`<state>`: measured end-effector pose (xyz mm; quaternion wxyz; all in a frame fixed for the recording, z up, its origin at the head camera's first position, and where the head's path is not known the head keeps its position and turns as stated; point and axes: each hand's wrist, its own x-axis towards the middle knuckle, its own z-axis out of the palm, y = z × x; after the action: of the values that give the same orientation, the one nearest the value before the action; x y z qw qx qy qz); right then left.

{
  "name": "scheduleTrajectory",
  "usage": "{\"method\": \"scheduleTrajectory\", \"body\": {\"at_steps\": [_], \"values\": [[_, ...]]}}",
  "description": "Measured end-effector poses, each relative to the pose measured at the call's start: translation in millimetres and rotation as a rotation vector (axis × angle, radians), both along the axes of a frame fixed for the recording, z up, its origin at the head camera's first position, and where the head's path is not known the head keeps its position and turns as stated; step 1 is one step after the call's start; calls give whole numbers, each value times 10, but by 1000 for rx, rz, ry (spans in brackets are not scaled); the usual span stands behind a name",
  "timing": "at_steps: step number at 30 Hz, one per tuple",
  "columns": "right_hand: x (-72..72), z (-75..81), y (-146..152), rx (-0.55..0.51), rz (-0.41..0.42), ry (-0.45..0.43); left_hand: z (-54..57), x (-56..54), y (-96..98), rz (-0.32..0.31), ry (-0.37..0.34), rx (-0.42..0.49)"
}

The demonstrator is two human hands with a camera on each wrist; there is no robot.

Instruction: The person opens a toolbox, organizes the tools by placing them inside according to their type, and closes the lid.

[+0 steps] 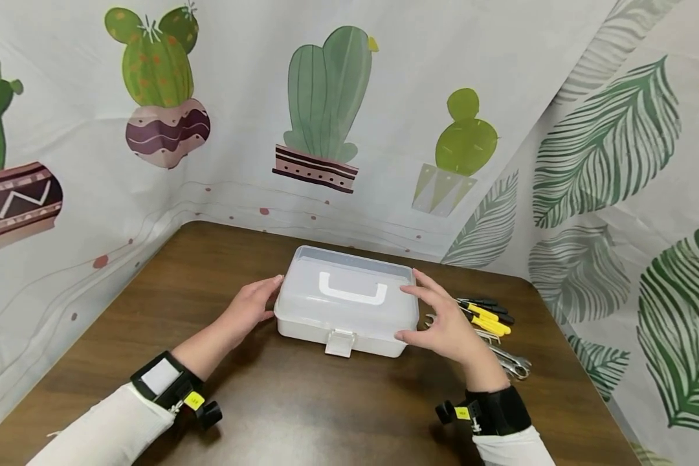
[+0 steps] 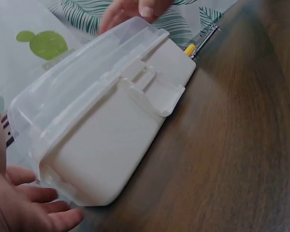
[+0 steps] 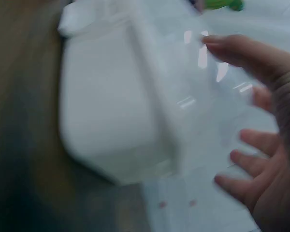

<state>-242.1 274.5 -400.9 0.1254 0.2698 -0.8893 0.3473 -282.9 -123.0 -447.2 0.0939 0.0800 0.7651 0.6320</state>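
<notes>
A white plastic storage box (image 1: 349,301) with a translucent lid and a white handle (image 1: 352,289) sits on the wooden table. Its lid is down, and the front latch (image 1: 340,343) sticks outward, away from the lid. My left hand (image 1: 250,301) is at the box's left end, fingers loosely extended; in the left wrist view the fingertips lie beside the end wall (image 2: 63,186), and contact is hard to tell. On the other side, my right hand (image 1: 443,320) spreads its fingers and thumb around the right end. The right wrist view is blurred, with the thumb (image 3: 241,50) near the lid.
Right of the box, partly behind my right hand, lie yellow-and-black handled tools (image 1: 489,319) and metal wrenches (image 1: 512,362). A cactus-print cloth (image 1: 233,129) hangs behind the table (image 1: 303,414), and a leaf-print cloth (image 1: 606,259) hangs on the right.
</notes>
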Motion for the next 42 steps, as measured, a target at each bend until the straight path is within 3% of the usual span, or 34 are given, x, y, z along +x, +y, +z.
{"method": "scheduleTrajectory", "body": {"at_steps": [5, 8, 12, 31, 42], "values": [[-111, -224, 82, -148, 21, -104, -42, -47, 31, -87, -123, 108], [-125, -325, 113, -196, 0, -161, -73, -50, 40, -78, -167, 148], [-129, -386, 109, -200, -15, -168, -124, -56, 35, -55, -175, 143], [-152, -362, 8, -268, -64, -174, -155, -89, -81, -77, -177, 105], [-178, -240, -4, -287, -75, -206, -133, -111, -103, -83, -179, 133]]}}
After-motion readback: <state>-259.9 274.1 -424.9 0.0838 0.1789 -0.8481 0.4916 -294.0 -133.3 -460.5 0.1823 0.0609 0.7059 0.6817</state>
